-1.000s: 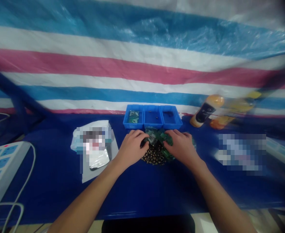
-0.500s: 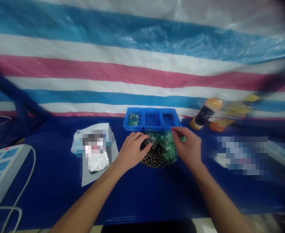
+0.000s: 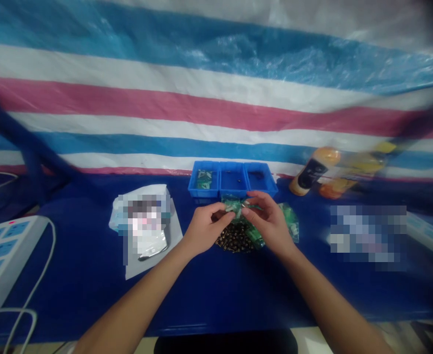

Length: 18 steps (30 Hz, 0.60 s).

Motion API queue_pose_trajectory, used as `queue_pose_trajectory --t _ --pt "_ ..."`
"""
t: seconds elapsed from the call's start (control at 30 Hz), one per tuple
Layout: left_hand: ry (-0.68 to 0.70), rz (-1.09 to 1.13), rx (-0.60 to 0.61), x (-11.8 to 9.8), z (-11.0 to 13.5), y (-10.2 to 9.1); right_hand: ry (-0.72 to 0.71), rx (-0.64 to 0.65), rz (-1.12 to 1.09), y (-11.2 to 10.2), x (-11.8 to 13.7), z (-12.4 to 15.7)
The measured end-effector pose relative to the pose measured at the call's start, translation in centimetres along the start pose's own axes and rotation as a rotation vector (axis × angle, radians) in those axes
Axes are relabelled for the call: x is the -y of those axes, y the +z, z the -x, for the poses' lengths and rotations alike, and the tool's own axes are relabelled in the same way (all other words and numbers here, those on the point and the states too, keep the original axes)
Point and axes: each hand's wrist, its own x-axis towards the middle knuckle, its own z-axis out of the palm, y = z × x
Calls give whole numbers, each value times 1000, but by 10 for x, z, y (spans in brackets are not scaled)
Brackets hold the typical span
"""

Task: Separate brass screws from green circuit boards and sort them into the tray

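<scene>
My left hand [image 3: 206, 228] and my right hand [image 3: 268, 222] meet above the middle of the table. Their fingertips pinch a small green circuit board in clear plastic [image 3: 236, 206] from both sides. Just below my hands lies a heap of small dark components with gold pins [image 3: 234, 238]. Other green boards in clear plastic [image 3: 255, 237] lie over and beside that heap, with one packet [image 3: 289, 222] to the right of my right hand. Part of the heap is hidden behind my hands.
A blue three-compartment plastic bin [image 3: 232, 179] stands just beyond my hands, with green boards in its left compartment. A phone on white packaging [image 3: 152, 246] lies to the left, a power strip [image 3: 6, 250] at far left, and bottles [image 3: 314, 171] at back right.
My right hand has moved left and in from the green packets, and both hands now meet on one bagged board. The packets below are more spread out to the right.
</scene>
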Motion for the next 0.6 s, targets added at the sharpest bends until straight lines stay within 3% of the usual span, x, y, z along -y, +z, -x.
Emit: queue_pose_trajectory --t 0.17,0.43,0.53,0.6 --pt "-17 20 9 0 -1 -3 149 274 26 -3 -2 -2" --pt "-31 66 -11 0 0 -2 195 217 86 -8 2 -3" --pt "-2 26 1 -4 -2 -5 180 271 147 -9 4 -3" --pt "27 -16 73 -9 -3 -9 150 329 209 -10 6 -3"
